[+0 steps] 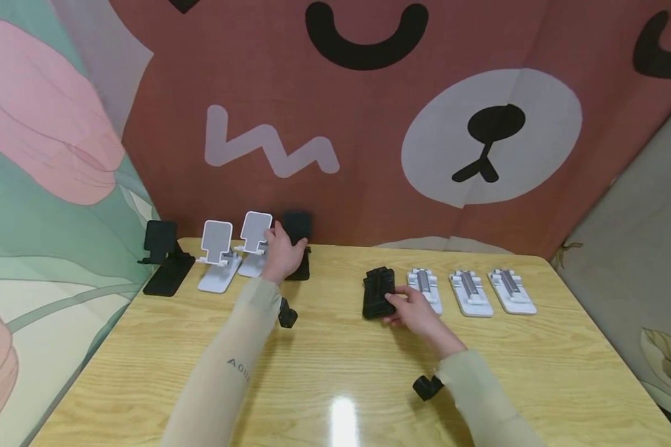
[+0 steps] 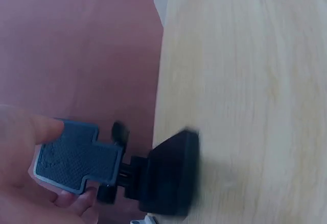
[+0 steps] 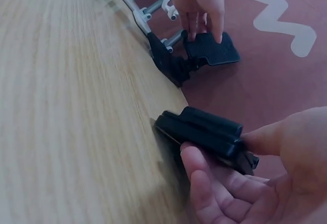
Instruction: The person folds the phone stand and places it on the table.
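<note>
In the head view, my left hand [image 1: 283,253] is at an unfolded black phone stand [image 1: 297,227] near the table's back edge. The left wrist view shows its thumb on one face of the stand's padded plate [image 2: 76,155] and fingers behind it. My right hand [image 1: 417,315] holds a folded black phone stand [image 1: 378,293] by its right side. Seen from the right wrist, the thumb is on one side of this folded stand [image 3: 202,132] and the fingers are under it, with part of it tilted over the wood.
Left of my left hand stand two unfolded white phone stands [image 1: 218,248] [image 1: 255,239] and another unfolded black one [image 1: 161,248]. Three folded white stands [image 1: 425,287] [image 1: 471,294] [image 1: 512,292] lie in a row at the right. A printed cloth [image 1: 369,136] hangs behind the wooden table [image 1: 324,360].
</note>
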